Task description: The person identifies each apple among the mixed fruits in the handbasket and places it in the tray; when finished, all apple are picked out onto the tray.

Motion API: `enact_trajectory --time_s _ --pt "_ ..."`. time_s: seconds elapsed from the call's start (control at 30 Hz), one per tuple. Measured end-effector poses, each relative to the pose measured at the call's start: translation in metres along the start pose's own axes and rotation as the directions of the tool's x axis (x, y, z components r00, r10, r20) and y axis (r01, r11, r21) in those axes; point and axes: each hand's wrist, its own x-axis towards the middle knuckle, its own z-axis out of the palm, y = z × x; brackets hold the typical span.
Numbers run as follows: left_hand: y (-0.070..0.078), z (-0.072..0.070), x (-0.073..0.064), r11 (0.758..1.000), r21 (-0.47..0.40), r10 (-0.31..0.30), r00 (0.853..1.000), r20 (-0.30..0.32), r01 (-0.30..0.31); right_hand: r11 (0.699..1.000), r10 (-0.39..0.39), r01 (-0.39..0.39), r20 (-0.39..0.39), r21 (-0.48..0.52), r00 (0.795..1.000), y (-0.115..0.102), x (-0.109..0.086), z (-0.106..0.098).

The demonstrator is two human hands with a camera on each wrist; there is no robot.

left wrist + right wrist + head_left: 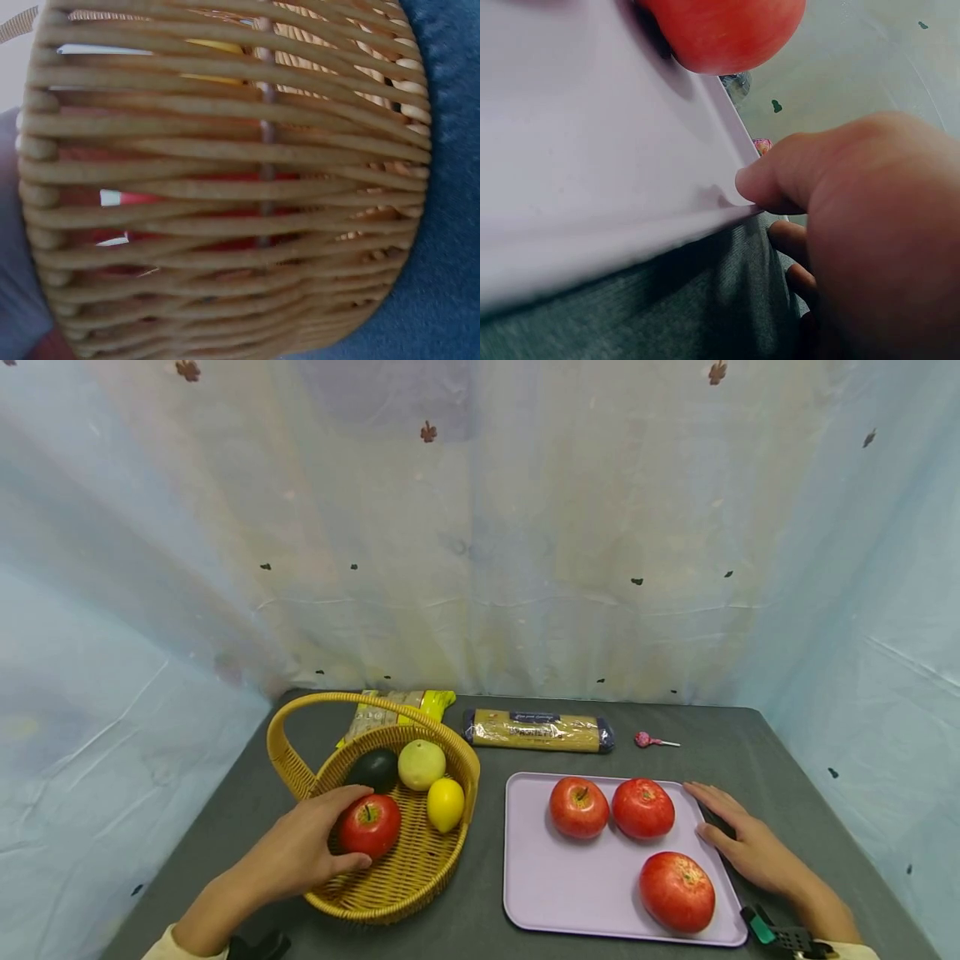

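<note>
My left hand (315, 839) reaches into a yellow wicker basket (405, 906) and grips a red apple (370, 827), its thumb and fingers on opposite sides of the fruit. Basket weave fills most of the left wrist view, with red showing through the gaps. Beside that apple lie a dark green avocado (373, 770), a pale green round fruit (422, 765) and a yellow lemon (446, 805). My right hand (757, 847) rests at the right edge of a lilac tray (570, 893), fingers extended. Its thumb (769, 176) touches the rim near a corner.
On the tray sit three red apples (579, 807). Behind it lie a spaghetti pack (536, 731) and a pink-wrapped lollipop (654, 740). A yellow-ended bag (435, 703) lies behind the basket, whose tall handle (277, 735) arches over its left and back. A hanging curtain surrounds the grey table.
</note>
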Motion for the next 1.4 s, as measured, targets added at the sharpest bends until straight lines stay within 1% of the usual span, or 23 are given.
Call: enact_trajectory --time_s 0.07,0.13,0.2,0.3,0.43,0.53,0.6,0.67,0.8,0.87,0.97,1.03,1.13,1.2,1.23,1.3,1.4 --pt "0.002 0.001 0.002 1.000 -0.008 -0.019 1.000 0.012 0.019 1.000 -0.002 0.002 -0.003 -0.001 1.000 0.000 0.000 -0.001" --pt "0.003 0.002 0.004 0.999 0.000 -0.035 0.999 0.009 0.035 1.000 -0.003 0.003 -0.006 -0.004 1.000 0.000 0.000 -0.001" --pt "0.004 0.005 0.005 1.000 0.003 -0.029 1.000 -0.008 0.029 1.000 -0.002 0.002 -0.007 -0.005 1.000 0.000 -0.001 -0.001" --pt "0.004 0.008 0.005 1.000 -0.009 -0.005 0.999 -0.038 0.005 1.000 -0.006 0.006 -0.010 -0.005 1.000 -0.001 0.000 -0.001" --pt "0.003 0.010 0.004 0.996 -0.082 0.030 0.997 -0.066 -0.035 1.000 -0.002 0.002 -0.008 -0.007 1.000 -0.001 0.000 -0.001" --pt "0.003 0.010 0.003 0.984 -0.165 0.058 0.994 -0.094 -0.073 1.000 0.008 -0.008 -0.004 -0.006 1.000 -0.001 -0.001 0.000" --pt "0.005 0.009 0.003 0.967 -0.232 0.079 0.990 -0.114 -0.104 1.000 0.010 -0.010 -0.004 -0.006 1.000 0.000 -0.001 0.000" --pt "0.008 0.006 0.002 0.945 -0.298 0.105 0.987 -0.125 -0.138 1.000 0.009 -0.009 -0.004 -0.005 1.000 0.000 -0.001 0.000" --pt "0.019 0.001 0.001 0.887 -0.419 0.169 0.980 -0.103 -0.196 1.000 0.000 0.000 -0.006 -0.005 1.000 0.001 0.000 0.000" --pt "0.026 -0.002 0.002 0.855 -0.467 0.208 0.974 -0.086 -0.224 1.000 -0.001 0.001 -0.007 -0.004 1.000 0.001 0.000 0.000" --pt "0.038 -0.006 0.004 0.809 -0.522 0.274 0.959 -0.069 -0.269 1.000 0.004 -0.004 -0.005 -0.004 1.000 0.000 0.000 0.001" --pt "0.046 -0.008 0.006 0.777 -0.562 0.310 0.949 -0.054 -0.285 1.000 0.008 -0.008 -0.002 -0.003 1.000 0.000 0.000 0.001" --pt "0.061 -0.010 0.009 0.735 -0.603 0.362 0.931 -0.035 -0.308 1.000 0.006 -0.006 -0.004 -0.001 1.000 -0.001 0.000 0.000" --pt "0.071 -0.011 0.012 0.715 -0.624 0.390 0.921 -0.020 -0.316 1.000 0.001 -0.001 -0.007 -0.002 1.000 0.000 0.000 0.000" --pt "0.076 -0.011 0.013 0.704 -0.630 0.409 0.913 -0.017 -0.327 1.000 -0.001 0.001 -0.009 -0.002 1.000 0.000 0.000 0.001" --pt "0.086 -0.010 0.017 0.692 -0.639 0.433 0.901 -0.004 -0.335 1.000 -0.004 0.004 -0.010 -0.003 1.000 0.000 0.000 0.001" --pt "0.101 -0.008 0.023 0.682 -0.645 0.458 0.889 0.009 -0.345 1.000 -0.003 0.003 -0.007 0.000 1.000 0.001 0.001 0.001"
